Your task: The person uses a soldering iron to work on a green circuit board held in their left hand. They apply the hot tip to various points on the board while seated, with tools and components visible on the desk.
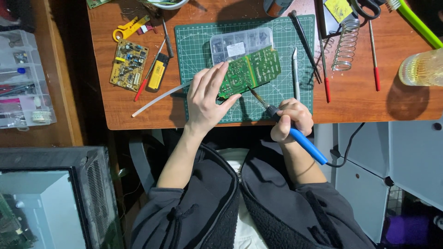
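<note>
My left hand (pixel 208 97) holds the near left edge of a green circuit board (pixel 254 68), thumb underneath and fingers on top, tilting it up from the green cutting mat (pixel 196 44). My right hand (pixel 290 119) is wrapped around a soldering iron with a blue handle (pixel 308 146). The iron's metal tip (pixel 255 95) points up-left and ends just below the board's lower edge. A clear plastic parts box (pixel 240 44) lies on the mat behind the board.
On the wooden table: a yellowish circuit board (pixel 128 65), yellow wire stripper (pixel 129 27), a white plastic tube (pixel 159 99), craft knife (pixel 295 74), red-handled tools (pixel 326 87), a coiled iron stand (pixel 346 45) and a yellowish jar (pixel 422 68). A clear organiser (pixel 23 78) stands left.
</note>
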